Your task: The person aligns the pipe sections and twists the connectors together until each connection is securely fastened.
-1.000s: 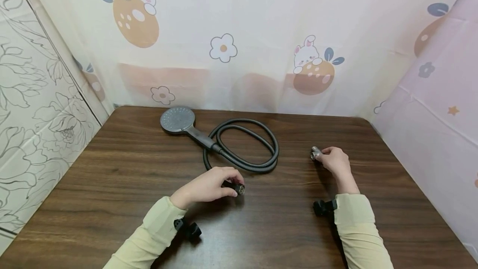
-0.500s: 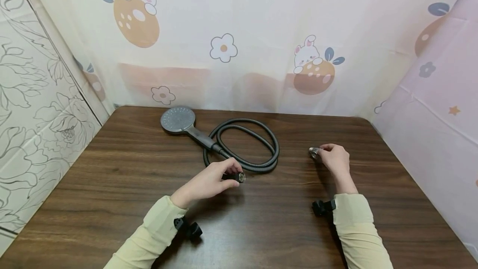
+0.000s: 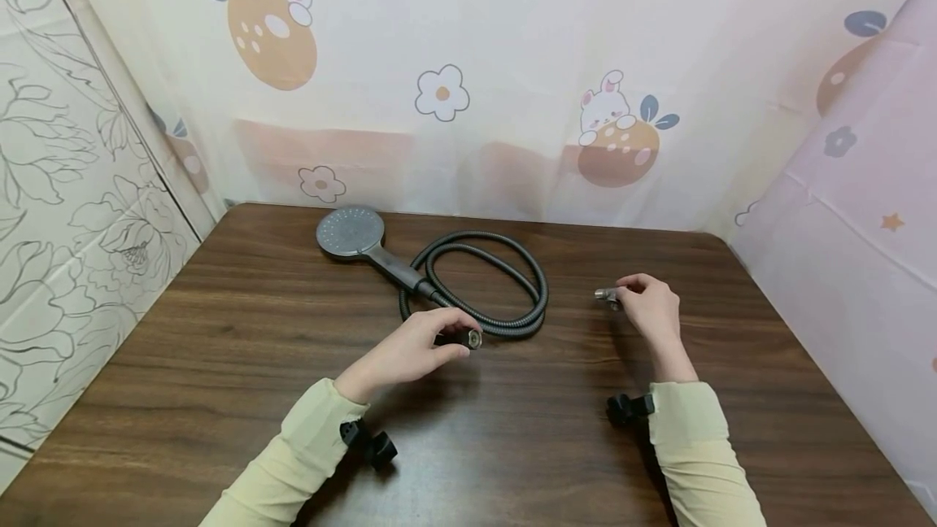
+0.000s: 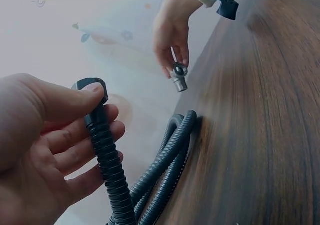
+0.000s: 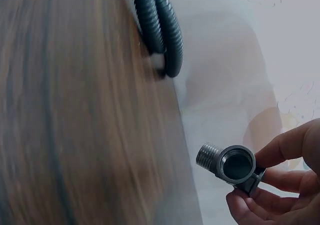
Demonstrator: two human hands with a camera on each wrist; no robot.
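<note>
In the head view, my left hand (image 3: 410,353) pinches the end connector (image 3: 473,339) of a black ribbed shower hose, its open face pointing right. The left wrist view shows the thumb over that dark nut, with the hose (image 4: 112,165) running down past the fingers. My right hand (image 3: 651,309) holds a small metal pipe fitting (image 3: 607,296) between thumb and fingers. A threaded stub and a round open socket show on this fitting (image 5: 236,165) in the right wrist view. Hose end and fitting are well apart, both off the table.
A grey shower head (image 3: 350,232) lies at the back left of the brown wooden table (image 3: 512,446), joined to the coiled hose (image 3: 543,291). Behind the table hangs a patterned curtain (image 3: 512,47). Both wrists wear black camera mounts.
My left hand has lifted the hose end a little, away from my body. The right hand has shifted slightly left and turned the fitting, so its threaded stub now points left.
</note>
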